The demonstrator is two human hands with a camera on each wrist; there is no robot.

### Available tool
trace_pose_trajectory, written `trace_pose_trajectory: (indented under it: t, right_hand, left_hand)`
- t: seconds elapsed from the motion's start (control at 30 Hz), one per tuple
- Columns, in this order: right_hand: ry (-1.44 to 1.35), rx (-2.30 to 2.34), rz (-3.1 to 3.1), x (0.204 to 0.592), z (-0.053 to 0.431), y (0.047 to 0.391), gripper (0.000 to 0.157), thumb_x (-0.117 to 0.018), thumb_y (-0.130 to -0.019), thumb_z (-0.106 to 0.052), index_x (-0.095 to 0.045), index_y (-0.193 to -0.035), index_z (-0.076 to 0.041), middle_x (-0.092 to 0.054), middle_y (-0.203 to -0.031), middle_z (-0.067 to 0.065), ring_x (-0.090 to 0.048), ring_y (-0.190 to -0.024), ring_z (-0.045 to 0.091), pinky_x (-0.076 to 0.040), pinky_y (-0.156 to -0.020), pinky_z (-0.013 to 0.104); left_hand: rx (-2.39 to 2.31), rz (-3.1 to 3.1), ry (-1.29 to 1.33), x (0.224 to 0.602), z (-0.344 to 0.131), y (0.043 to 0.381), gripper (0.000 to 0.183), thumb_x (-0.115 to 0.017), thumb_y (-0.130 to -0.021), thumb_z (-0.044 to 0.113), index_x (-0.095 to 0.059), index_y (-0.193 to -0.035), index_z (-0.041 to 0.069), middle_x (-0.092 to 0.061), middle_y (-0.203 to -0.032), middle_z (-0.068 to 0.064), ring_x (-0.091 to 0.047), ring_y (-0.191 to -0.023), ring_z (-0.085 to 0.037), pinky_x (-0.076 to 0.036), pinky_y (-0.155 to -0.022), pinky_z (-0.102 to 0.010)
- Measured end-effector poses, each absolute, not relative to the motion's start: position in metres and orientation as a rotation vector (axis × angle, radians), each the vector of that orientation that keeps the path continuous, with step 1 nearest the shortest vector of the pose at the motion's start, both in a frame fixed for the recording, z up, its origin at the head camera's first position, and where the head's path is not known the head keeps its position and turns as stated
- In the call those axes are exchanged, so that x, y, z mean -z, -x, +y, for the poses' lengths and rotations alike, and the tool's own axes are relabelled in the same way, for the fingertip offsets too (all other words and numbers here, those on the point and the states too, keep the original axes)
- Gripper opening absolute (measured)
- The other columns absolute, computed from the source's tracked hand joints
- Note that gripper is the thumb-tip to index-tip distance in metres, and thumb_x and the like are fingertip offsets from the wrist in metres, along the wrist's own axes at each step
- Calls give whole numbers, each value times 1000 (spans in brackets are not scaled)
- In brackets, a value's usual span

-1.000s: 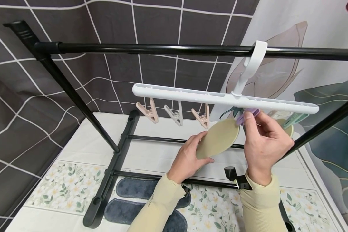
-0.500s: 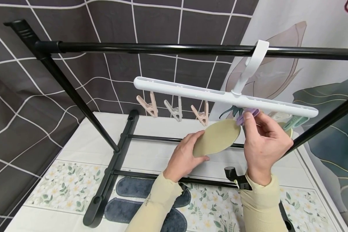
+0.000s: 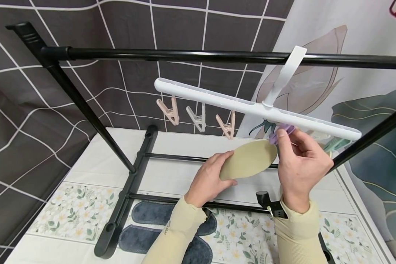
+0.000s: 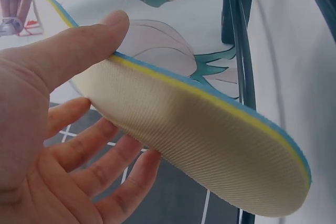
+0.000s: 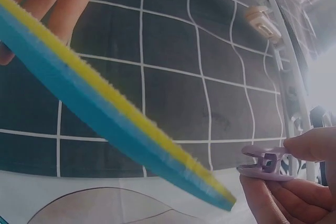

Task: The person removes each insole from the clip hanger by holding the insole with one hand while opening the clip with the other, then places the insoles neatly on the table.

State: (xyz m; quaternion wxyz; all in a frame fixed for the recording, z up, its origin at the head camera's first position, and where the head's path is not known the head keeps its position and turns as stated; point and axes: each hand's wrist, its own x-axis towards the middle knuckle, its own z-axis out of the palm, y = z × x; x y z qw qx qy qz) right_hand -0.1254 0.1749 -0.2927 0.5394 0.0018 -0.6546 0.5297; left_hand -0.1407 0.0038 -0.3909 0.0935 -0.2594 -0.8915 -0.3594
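Note:
A beige shoe insole (image 3: 250, 160) with yellow and blue edge layers (image 4: 210, 95) is gripped by my left hand (image 3: 207, 180), thumb on one edge and fingertips along the other. My right hand (image 3: 301, 165) pinches a purple clothespin (image 3: 281, 134) under the white clip hanger (image 3: 214, 98). In the right wrist view the insole's tip (image 5: 223, 200) lies just short of the purple clothespin (image 5: 268, 163), with a small gap between them. Two pink clothespins and a grey one (image 3: 198, 117) hang left of the hook. A green clothespin (image 3: 337, 144) hangs at the right end, partly hidden behind my right hand.
The hanger hooks over the black top bar (image 3: 171, 55) of a rack, whose slanted legs stand on either side. Dark blue slippers (image 3: 151, 212) lie below by the lower bars. Behind are a dark checked curtain (image 3: 125, 29) and a white patterned one.
The hanger has tilted further, its left end rising and its right end dropping. The insole has turned slightly, its tip shifting down and right. My right hand still pinches the purple clothespin.

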Motion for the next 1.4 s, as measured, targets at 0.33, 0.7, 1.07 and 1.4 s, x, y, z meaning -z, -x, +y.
trace_pose_trajectory:
  t: [0.33,0.7,1.07,1.4]
  right_hand:
    - [9,-1277,-1547,293,175,124,8,-74,-75,-6,-75,-81,-1,-68,-68,11,-63,-55,8,-47,-51,12]
    - [-37,-1271,-1536,289,172,123,7,-73,-76,-4,-74,-79,2,-68,-68,13,-63,-56,8,-48,-53,13]
    - [-75,-1342,-1512,277,163,114,9,-70,-77,0,-71,-79,8,-67,-67,14,-63,-55,9,-48,-51,13]
    - [-84,-1356,-1509,276,163,112,10,-70,-77,0,-71,-80,9,-67,-68,16,-64,-56,10,-50,-53,14]
  left_hand:
    - [1009,-2669,821,390,6,139,83,-79,-71,39,-37,-141,23,-47,-133,5,-48,-118,-12,-42,-95,-29]
    - [946,-2672,853,389,7,136,84,-79,-71,39,-38,-141,22,-49,-131,5,-48,-117,-11,-42,-96,-27]
    - [897,-2653,903,389,10,134,83,-81,-69,38,-40,-139,21,-51,-129,5,-49,-114,-11,-41,-96,-26]
    - [891,-2661,937,389,11,131,81,-81,-69,36,-42,-138,20,-52,-129,5,-50,-113,-12,-43,-95,-29]
